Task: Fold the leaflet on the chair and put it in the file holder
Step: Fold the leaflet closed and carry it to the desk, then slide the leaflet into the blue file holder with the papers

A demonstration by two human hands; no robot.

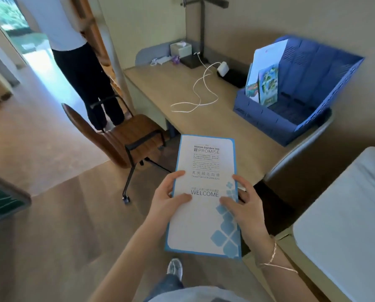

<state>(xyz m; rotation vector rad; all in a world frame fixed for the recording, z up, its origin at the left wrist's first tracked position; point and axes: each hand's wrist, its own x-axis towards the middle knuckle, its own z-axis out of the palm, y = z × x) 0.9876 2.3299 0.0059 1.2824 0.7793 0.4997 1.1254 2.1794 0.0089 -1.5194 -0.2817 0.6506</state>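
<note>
Both hands hold the leaflet [204, 199] in the air, in front of the body and above the floor, short of the surface's [160, 88] near edge. The left hand [171, 199] is clamped on its left edge, thumb lying across the white face near the word WELCOME and fingers curled over the border. The right hand [241, 205] is clamped on the right edge the same way, thumb on the face over the pale blue squares; the other fingers seem to wrap behind the paper, though they are mostly hidden. A thin bracelet [273, 256] circles the right wrist.

The leaflet is tall and narrow with a blue border, printed side up, its top end pointing away toward the surface. It looks closed flat, but whether it is one sheet or folded layers cannot be told from here.

The chair [125, 136], brown with a black frame, stands to the left of the leaflet, at the surface's near left corner, with its seat bare. The file holder [313, 83], blue and slotted, sits at the right end of the surface against the wall, well apart from the leaflet. A few papers [267, 73] stand upright in its left compartment. A white cable [199, 92] loops across the middle of the surface. A standing person [79, 62] is beyond the chair, by the doorway.
</note>
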